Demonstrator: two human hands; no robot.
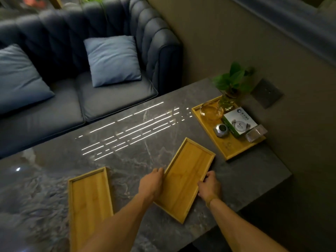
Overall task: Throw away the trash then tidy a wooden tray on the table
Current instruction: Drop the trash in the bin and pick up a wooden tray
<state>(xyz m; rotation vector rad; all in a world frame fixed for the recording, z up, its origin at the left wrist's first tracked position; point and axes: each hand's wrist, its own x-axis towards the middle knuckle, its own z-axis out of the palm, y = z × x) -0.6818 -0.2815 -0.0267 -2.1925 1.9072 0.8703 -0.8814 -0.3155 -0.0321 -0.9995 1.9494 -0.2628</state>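
A: What's furthest to your left on the table (54,160)?

B: You've got an empty wooden tray (90,208) lying flat near the front edge, with neither hand on it.

A: And your hands?

B: Your left hand (151,184) grips the left long edge of the middle tray (185,179), fingers curled onto its rim. Your right hand (209,186) clasps the opposite long edge, thumb over the rim. That tray is empty too, and it sits askew, angled toward the far right. I can't tell whether it rests on the marble or is lifted slightly.

A: What's further right?

B: There's a larger tray (231,150) by the wall, near the angled one but apart from it. It holds a glass dish (211,110), a small plant in a glass vase (227,100), a green and white box (240,123), a metal canister (221,130) and a clear plastic case (256,133).

A: Behind the table?

B: You're facing a dark blue sofa (91,70) with two lighter blue cushions.
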